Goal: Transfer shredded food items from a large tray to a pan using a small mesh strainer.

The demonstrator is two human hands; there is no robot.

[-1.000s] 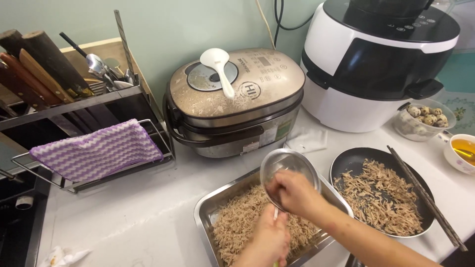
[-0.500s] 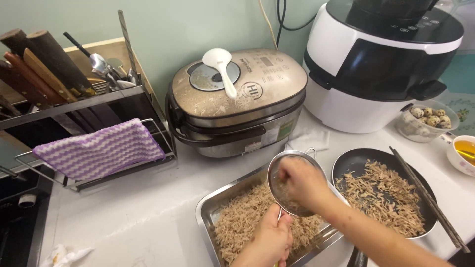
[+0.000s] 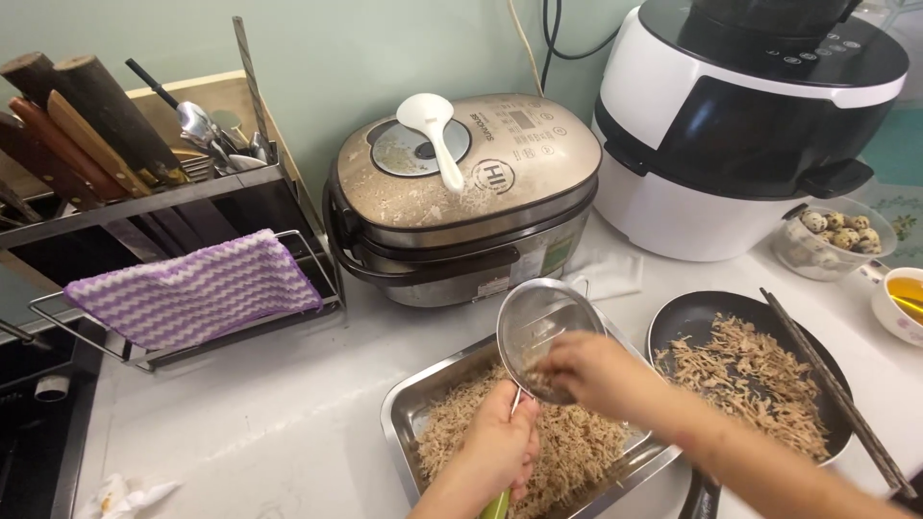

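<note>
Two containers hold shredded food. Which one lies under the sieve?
The rectangular metal tray, left of the round dark pan. The left hand holds the wire sieve above it, and the right hand reaches into the sieve.

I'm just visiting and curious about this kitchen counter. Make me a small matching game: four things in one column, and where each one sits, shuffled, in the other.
Things:
1. white rice paddle
2. purple striped cloth
3. chopsticks
4. round mesh strainer

Places:
A. resting across the dark pan of shredded food
B. on the lid of the rice cooker
C. held over the metal tray by the left hand, the right hand reaching into it
D. draped over the wire rack

Pairs: 1-B, 2-D, 3-A, 4-C
</note>
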